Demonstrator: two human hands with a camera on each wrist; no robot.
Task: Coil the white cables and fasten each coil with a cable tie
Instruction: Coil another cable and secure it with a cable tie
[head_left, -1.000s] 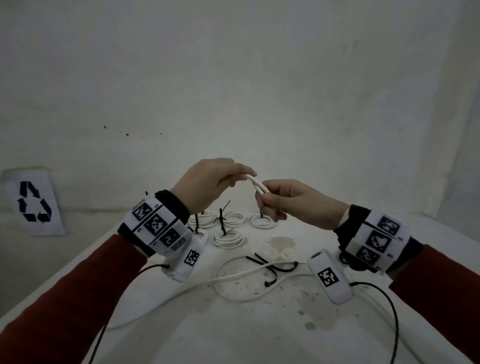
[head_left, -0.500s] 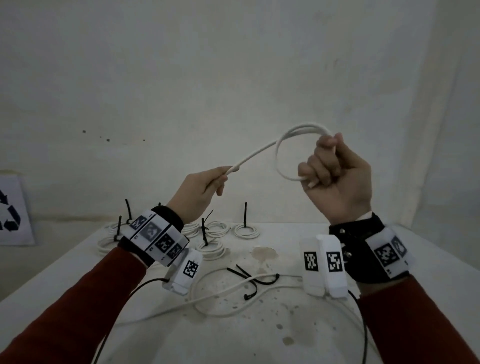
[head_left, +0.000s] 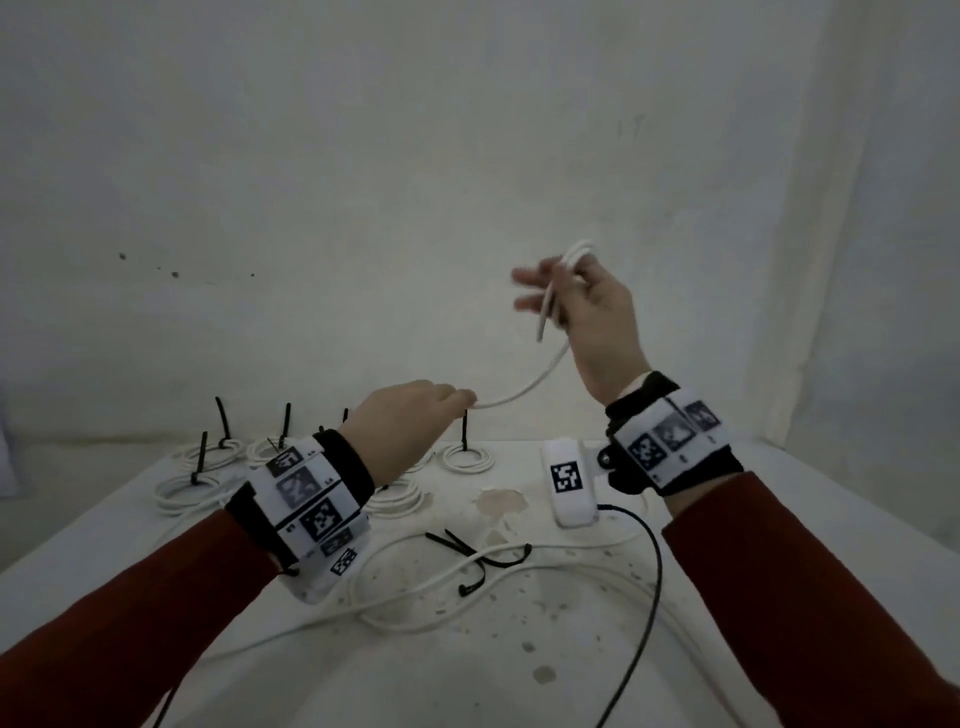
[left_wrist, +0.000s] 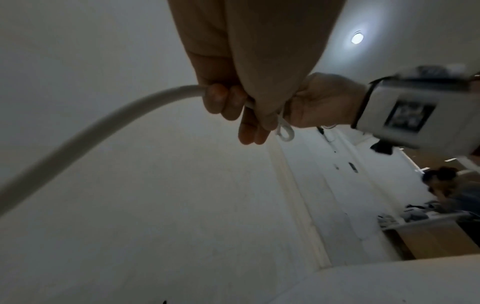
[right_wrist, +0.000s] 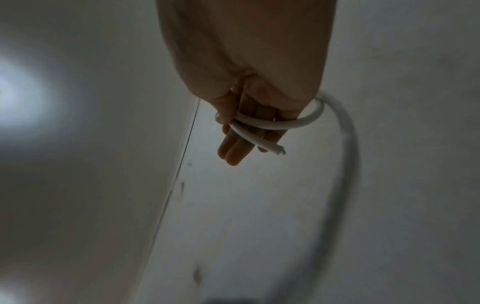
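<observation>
My right hand (head_left: 550, 296) is raised above the table, a white cable (head_left: 524, 389) looped round its outstretched fingers. In the right wrist view the loop (right_wrist: 293, 123) crosses the fingers (right_wrist: 233, 152), the thumb lies on it, and the cut end (right_wrist: 279, 151) sticks out past them. From there the cable sags down left to my left hand (head_left: 457, 402), which grips it in curled fingers (left_wrist: 221, 98). Behind the left hand the cable (left_wrist: 103, 127) runs off towards the table. Loose black cable ties (head_left: 467, 551) lie on the table.
Several tied white coils (head_left: 467, 457) with upright black tie tails stand along the back of the white table (head_left: 519, 675). Loose white cable (head_left: 415, 587) curls across the middle. A black camera wire (head_left: 649, 571) hangs from my right wrist. White walls close off the back and right.
My left hand has dropped lower along the cable. My right hand has turned, and its fingers have gone from a fist round the loop to stretched out with the loop round them.
</observation>
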